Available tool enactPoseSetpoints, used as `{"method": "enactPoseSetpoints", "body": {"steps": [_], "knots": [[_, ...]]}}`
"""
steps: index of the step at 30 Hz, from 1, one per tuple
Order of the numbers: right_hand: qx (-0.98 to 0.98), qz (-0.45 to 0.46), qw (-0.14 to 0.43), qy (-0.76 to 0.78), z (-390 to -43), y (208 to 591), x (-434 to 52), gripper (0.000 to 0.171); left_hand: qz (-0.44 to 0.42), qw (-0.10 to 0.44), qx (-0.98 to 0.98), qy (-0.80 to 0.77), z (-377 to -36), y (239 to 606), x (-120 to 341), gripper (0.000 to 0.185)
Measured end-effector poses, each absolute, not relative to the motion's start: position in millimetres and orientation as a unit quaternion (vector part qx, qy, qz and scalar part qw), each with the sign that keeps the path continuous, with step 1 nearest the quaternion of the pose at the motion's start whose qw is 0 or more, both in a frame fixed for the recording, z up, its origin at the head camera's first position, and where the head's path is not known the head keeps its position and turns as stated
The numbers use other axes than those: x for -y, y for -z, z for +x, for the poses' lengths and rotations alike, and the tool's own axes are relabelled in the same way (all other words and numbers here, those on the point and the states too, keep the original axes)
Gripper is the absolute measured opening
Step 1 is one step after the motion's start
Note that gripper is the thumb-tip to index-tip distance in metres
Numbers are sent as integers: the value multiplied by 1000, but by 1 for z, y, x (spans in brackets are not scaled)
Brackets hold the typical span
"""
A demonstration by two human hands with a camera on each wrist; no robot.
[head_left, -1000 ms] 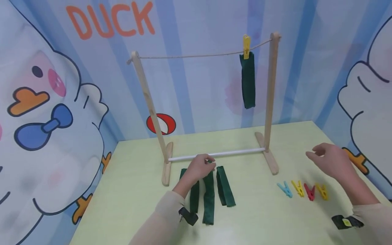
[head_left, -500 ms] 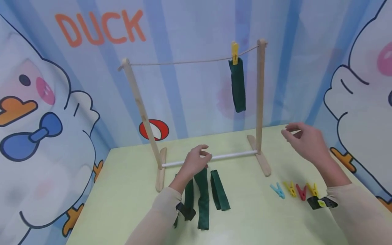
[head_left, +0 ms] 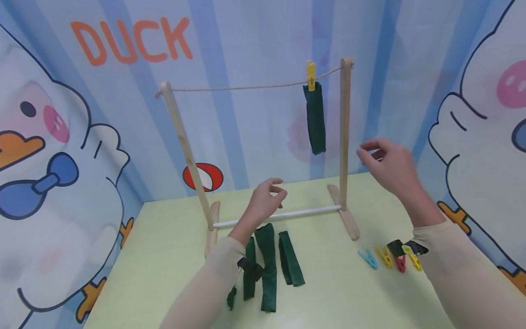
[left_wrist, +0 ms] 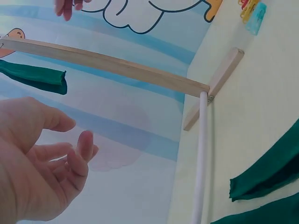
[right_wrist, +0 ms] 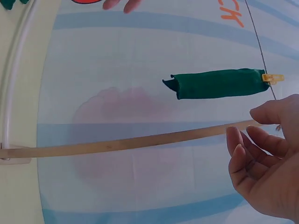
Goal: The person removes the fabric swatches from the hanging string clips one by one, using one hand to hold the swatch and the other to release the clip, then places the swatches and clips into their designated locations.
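Note:
My left hand (head_left: 278,189) hovers empty, fingers loosely curled, just above the white rod (head_left: 283,214) of the wooden rack and behind three dark green cloth strips (head_left: 269,265) lying on the table. My right hand (head_left: 365,153) is raised beside the rack's right post (head_left: 344,132), fingers relaxed and holding nothing. One green strip (head_left: 315,116) hangs from the string line (head_left: 242,87) under a yellow peg (head_left: 311,75). The left wrist view shows the left hand (left_wrist: 70,154) empty. In the right wrist view the right hand (right_wrist: 254,140) is close to the post (right_wrist: 117,144) and the hanging strip (right_wrist: 217,84).
Several pegs lie in a row on the table at the right: blue (head_left: 367,259), yellow (head_left: 385,257), red (head_left: 399,264), and another yellow one (head_left: 415,262). The pale green table (head_left: 172,256) stands in a corner of cartoon duck walls. The rack's left post (head_left: 185,151) leans slightly.
My left hand has lifted off the cloth strips to above the rod. My right hand has risen from near the pegs and moved left toward the right post.

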State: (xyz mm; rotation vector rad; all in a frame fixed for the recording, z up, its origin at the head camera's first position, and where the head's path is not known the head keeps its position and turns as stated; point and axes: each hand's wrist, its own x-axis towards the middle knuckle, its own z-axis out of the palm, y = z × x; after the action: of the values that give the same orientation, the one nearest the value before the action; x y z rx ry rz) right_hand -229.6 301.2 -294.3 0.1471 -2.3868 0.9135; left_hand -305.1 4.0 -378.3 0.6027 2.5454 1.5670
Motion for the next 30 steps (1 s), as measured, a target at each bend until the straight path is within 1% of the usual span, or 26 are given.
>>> {"method": "enactPoseSetpoints", "body": {"steps": [6, 11, 15, 22, 28, 30], "knots": [[881, 71, 293, -365, -242, 276, -285, 38, 205, 21, -833, -514, -312, 366, -7, 49], [872, 84, 312, -367, -252, 262, -279, 34, 213, 3, -821, -530, -315, 355, -10, 48], [869, 96, 327, -360, -256, 250, -276, 33, 209, -7, -815, -541, -315, 348, -13, 48], [869, 115, 327, -354, -264, 238, -272, 32, 195, -16, -815, -546, -318, 342, -20, 51], [822, 167, 375, -394, -275, 234, -273, 28, 212, -18, -798, -563, -323, 334, -27, 53], [809, 185, 382, -406, -279, 231, -273, 27, 218, -19, -793, -569, -323, 331, -29, 54]]}}
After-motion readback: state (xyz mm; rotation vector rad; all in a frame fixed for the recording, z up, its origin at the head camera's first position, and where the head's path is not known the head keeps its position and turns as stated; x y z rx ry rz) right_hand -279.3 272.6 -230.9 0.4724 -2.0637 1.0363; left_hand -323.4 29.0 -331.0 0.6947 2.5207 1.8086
